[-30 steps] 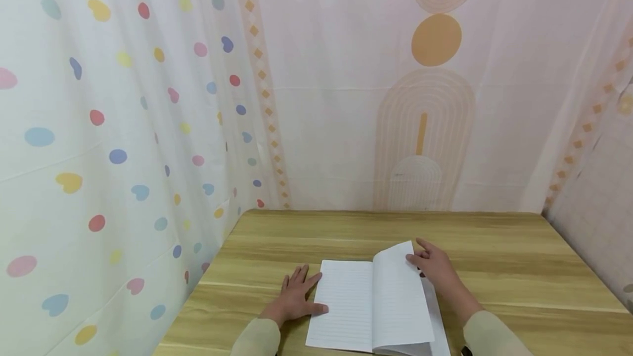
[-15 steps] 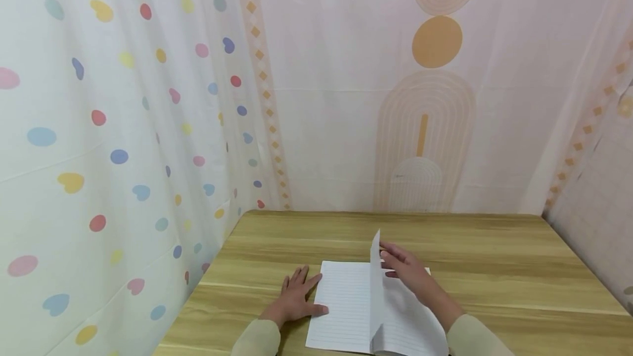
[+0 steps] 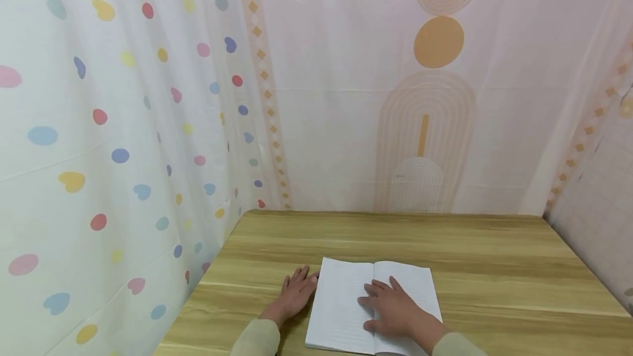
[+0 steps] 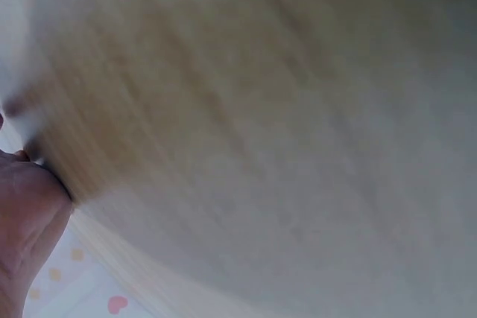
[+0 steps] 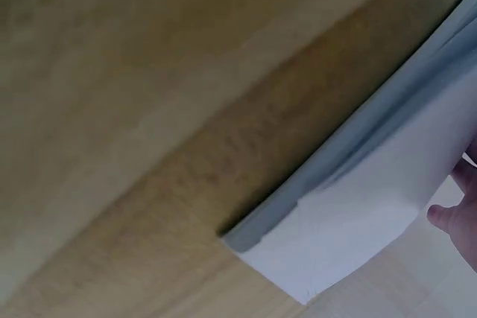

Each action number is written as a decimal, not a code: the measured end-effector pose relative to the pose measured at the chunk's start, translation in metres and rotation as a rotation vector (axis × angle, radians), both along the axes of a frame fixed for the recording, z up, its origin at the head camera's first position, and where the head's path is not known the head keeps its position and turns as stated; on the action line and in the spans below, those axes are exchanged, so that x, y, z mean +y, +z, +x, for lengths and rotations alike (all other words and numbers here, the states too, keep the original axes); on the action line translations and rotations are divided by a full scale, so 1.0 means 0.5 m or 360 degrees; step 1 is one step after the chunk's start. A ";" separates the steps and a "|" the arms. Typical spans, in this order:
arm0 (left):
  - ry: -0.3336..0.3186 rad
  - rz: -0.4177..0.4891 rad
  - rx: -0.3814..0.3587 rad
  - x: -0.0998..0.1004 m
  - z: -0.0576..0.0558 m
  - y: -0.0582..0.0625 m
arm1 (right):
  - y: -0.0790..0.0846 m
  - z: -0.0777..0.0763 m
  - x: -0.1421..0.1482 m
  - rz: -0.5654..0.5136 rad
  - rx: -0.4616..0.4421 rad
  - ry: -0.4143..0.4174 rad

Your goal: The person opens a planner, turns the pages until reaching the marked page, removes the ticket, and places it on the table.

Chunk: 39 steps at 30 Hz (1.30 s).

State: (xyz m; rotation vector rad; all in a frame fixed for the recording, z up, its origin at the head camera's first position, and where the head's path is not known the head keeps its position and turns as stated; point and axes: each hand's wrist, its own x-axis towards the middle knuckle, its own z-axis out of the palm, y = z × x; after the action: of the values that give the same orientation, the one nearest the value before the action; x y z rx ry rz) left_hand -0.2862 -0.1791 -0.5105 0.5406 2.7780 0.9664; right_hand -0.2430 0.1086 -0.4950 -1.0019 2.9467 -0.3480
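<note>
An open notebook (image 3: pixel 341 306) with lined white pages lies near the front edge of the wooden table. My right hand (image 3: pixel 393 306) is spread over its middle, fingers across the centre fold, with the palm above the right page. My left hand (image 3: pixel 295 295) rests on the table at the notebook's left edge, its fingers pointing away from me. The left wrist view shows part of the left hand (image 4: pixel 30 214) against the tabletop. In the right wrist view the notebook's pages (image 5: pixel 358 221) rise in a slight curve, and part of the right hand (image 5: pixel 462 221) shows at the edge.
The wood-grain table (image 3: pixel 494 268) extends behind and to both sides of the notebook. A curtain with coloured dots (image 3: pixel 123 125) hangs at the left. Another curtain with arch patterns (image 3: pixel 336 125) hangs behind the table.
My right hand has turned a page from right to left and now lies over the fold. The left thumb, earlier on the left page, is now off it at the edge.
</note>
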 end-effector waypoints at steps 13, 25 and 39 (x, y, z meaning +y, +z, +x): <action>-0.0083 -0.0186 -0.0046 -0.004 0.004 -0.003 | -0.019 -0.003 0.029 -0.0173 -0.0047 -0.0090; -0.0089 -0.0206 -0.0035 -0.004 0.004 0.000 | -0.020 -0.028 0.136 -0.0249 -0.0106 -0.0514; -0.0087 -0.0203 -0.0033 -0.003 0.004 0.001 | -0.023 -0.035 0.208 -0.0249 -0.0263 -0.0800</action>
State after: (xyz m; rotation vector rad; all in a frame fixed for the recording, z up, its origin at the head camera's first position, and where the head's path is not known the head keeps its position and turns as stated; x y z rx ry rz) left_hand -0.2841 -0.1808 -0.5098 0.5808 2.7670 0.7724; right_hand -0.2605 0.2124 -0.5063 -0.2021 3.0097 -0.6380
